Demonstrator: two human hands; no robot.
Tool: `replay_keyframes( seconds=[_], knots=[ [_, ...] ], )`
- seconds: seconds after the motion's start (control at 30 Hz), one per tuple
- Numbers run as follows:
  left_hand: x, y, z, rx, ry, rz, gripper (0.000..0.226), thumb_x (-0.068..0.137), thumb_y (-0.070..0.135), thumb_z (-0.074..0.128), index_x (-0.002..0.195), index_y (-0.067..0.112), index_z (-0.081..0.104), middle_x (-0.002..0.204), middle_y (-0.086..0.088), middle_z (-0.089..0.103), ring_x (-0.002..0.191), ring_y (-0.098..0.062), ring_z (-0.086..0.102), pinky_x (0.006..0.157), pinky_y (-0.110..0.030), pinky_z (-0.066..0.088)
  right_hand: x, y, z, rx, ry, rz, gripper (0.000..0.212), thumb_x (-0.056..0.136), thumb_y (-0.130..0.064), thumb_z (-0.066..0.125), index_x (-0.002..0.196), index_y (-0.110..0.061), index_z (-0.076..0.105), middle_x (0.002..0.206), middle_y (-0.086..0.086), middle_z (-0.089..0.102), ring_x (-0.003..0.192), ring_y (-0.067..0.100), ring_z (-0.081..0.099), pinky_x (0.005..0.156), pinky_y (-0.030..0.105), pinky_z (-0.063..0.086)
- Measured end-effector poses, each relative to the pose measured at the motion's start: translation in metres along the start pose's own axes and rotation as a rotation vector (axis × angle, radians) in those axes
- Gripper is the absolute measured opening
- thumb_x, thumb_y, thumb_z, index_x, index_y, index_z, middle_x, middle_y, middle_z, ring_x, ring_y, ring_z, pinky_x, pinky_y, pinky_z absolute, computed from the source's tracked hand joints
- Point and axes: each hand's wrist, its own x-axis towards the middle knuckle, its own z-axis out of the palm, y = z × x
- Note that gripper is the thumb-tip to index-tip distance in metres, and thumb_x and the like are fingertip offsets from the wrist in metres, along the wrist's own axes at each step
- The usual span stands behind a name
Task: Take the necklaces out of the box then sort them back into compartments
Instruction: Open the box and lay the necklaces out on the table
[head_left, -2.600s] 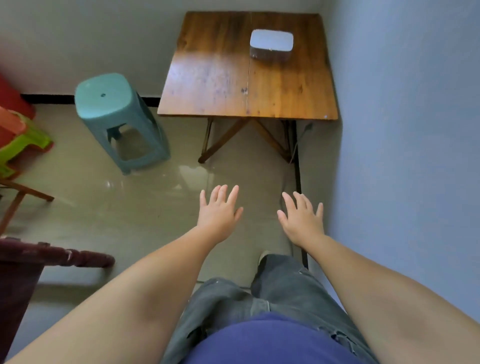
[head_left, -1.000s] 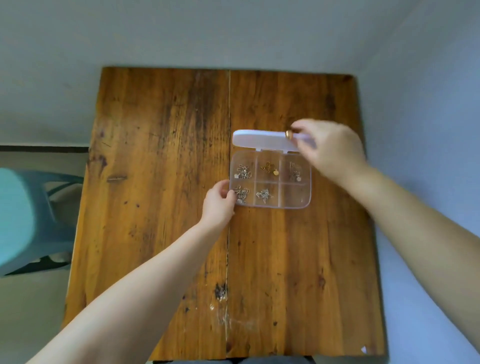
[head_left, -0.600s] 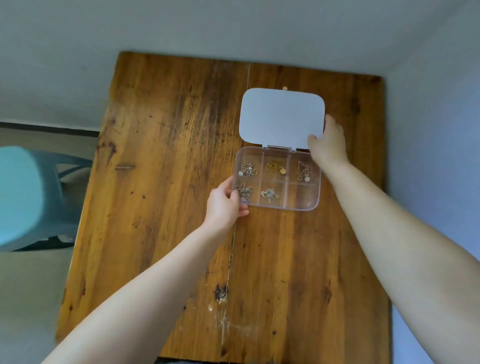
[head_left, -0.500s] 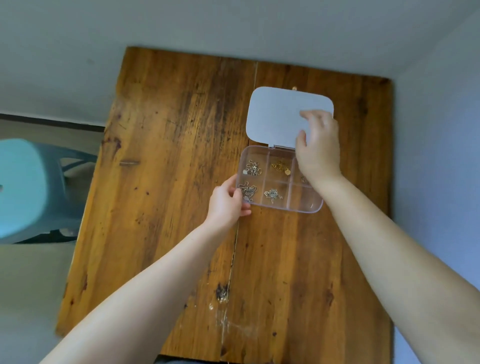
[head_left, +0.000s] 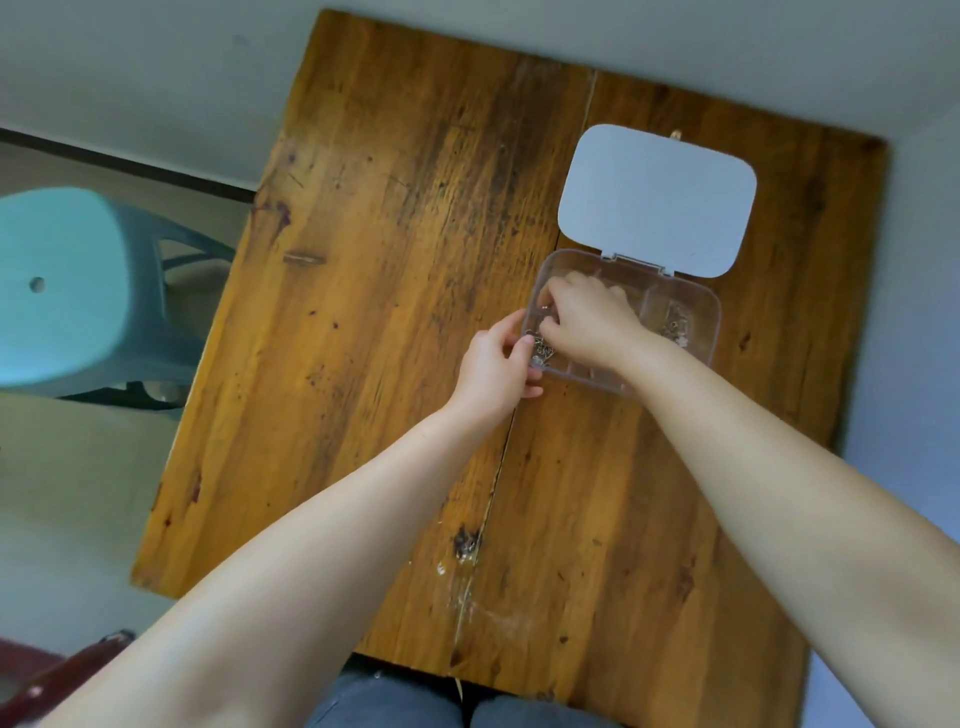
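Observation:
A clear plastic compartment box lies on the right half of the wooden table, with its white lid folded back flat behind it. My left hand grips the box's near-left corner. My right hand reaches into the left compartments, fingertips pinched together on a thin necklace chain at the far-left cell. A silver necklace shows in the near-left cell and another necklace in the far-right cell. My right hand hides the middle cells.
A teal plastic stool stands on the floor left of the table. A dark red chair part shows at the bottom left. Walls close in behind the table and along its right side.
My right hand has let go of the opened lid and come down into the box's left compartments. My left hand stays on the box's corner. The view has shifted closer.

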Motion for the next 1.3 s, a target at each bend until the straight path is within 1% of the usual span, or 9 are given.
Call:
replay_keyframes(
  seconds=[0.2,0.3,0.4,0.47,0.53,0.73,0.9,1.17,1.3],
  knots=[
    [-0.004,0.005,-0.005,0.200,0.004,0.024,0.049,0.096,0.023,0.047,0.142,0.021,0.031,0.121,-0.008,0.052,0.096,-0.019,0.059,0.072,-0.028,0.055,-0.022,0.000,-0.031,0.397,0.256,-0.029,0.012,0.091,-0.019,0.055,0.095,-0.016,0.065,0.088,-0.003,0.064,0.085,0.016,0.059,0.083,0.036,0.048],
    [-0.007,0.023,-0.016,0.409,0.017,0.317,0.061,0.091,0.021,0.054,0.144,0.023,0.023,0.147,-0.006,0.033,0.132,-0.018,0.035,0.102,-0.030,0.034,-0.051,-0.011,-0.056,0.714,0.270,-0.030,0.008,0.091,-0.020,0.056,0.093,-0.020,0.064,0.077,-0.008,0.062,0.070,0.004,0.058,0.065,0.014,0.049],
    [-0.012,0.054,-0.029,0.367,-0.220,0.526,0.045,0.092,0.020,0.054,0.135,0.022,0.041,0.153,0.000,0.026,0.143,-0.012,0.014,0.113,-0.032,0.017,-0.074,-0.028,-0.075,1.040,0.126,-0.078,0.010,0.093,-0.018,0.057,0.100,-0.014,0.064,0.073,-0.001,0.065,0.064,0.006,0.061,0.058,0.015,0.051],
    [-0.016,0.067,-0.047,0.321,-0.348,0.508,0.018,0.095,0.023,0.048,0.104,0.023,0.064,0.130,0.003,0.055,0.124,-0.004,0.044,0.102,-0.029,0.036,-0.086,-0.039,-0.081,1.260,0.046,-0.097,0.009,0.093,-0.013,0.056,0.099,-0.011,0.062,0.071,-0.002,0.068,0.062,0.006,0.060,0.054,0.015,0.049],
    [-0.017,0.071,-0.075,0.302,-0.435,0.433,0.027,0.097,0.029,0.046,0.083,0.019,0.067,0.091,0.001,0.069,0.083,-0.002,0.057,0.078,-0.027,0.043,-0.096,-0.049,-0.077,1.465,-0.003,-0.083,0.008,0.089,-0.011,0.058,0.096,-0.010,0.063,0.072,-0.002,0.068,0.063,0.007,0.060,0.053,0.015,0.049],
    [0.003,0.045,-0.191,0.107,-1.010,-0.097,0.028,0.094,0.031,0.048,0.072,0.015,0.056,0.059,0.003,0.045,0.061,-0.013,0.051,0.096,-0.035,0.049,-0.124,-0.101,-0.004,1.969,-0.010,0.178,0.008,0.076,-0.005,0.063,0.080,-0.011,0.066,0.073,0.002,0.065,0.059,0.006,0.057,0.047,0.015,0.045],
    [0.026,0.016,-0.234,0.418,-0.744,-0.164,0.034,0.095,0.035,0.049,0.065,0.018,0.052,0.058,0.004,0.043,0.055,-0.014,0.040,0.075,-0.029,0.049,-0.143,-0.173,0.086,1.379,-0.001,0.445,0.012,0.086,-0.003,0.062,0.086,-0.014,0.066,0.078,0.003,0.067,0.065,0.007,0.064,0.059,0.017,0.052],
    [0.026,-0.015,-0.192,1.273,-0.362,0.622,0.026,0.093,0.030,0.050,0.084,0.008,0.061,0.081,-0.006,0.053,0.081,-0.026,0.048,0.061,-0.035,0.041,-0.144,-0.235,0.163,0.817,0.098,0.461,0.005,0.093,-0.022,0.054,0.094,-0.026,0.057,0.080,-0.011,0.060,0.070,0.003,0.056,0.056,0.011,0.040],
    [0.025,-0.027,-0.182,1.412,-0.303,0.771,0.021,0.092,0.023,0.051,0.091,0.003,0.058,0.097,-0.015,0.052,0.093,-0.032,0.045,0.061,-0.037,0.035,-0.144,-0.228,0.171,0.357,0.070,0.215,0.016,0.095,-0.032,0.050,0.106,-0.021,0.052,0.082,-0.003,0.062,0.069,0.012,0.055,0.056,0.029,0.052]
  ],
)
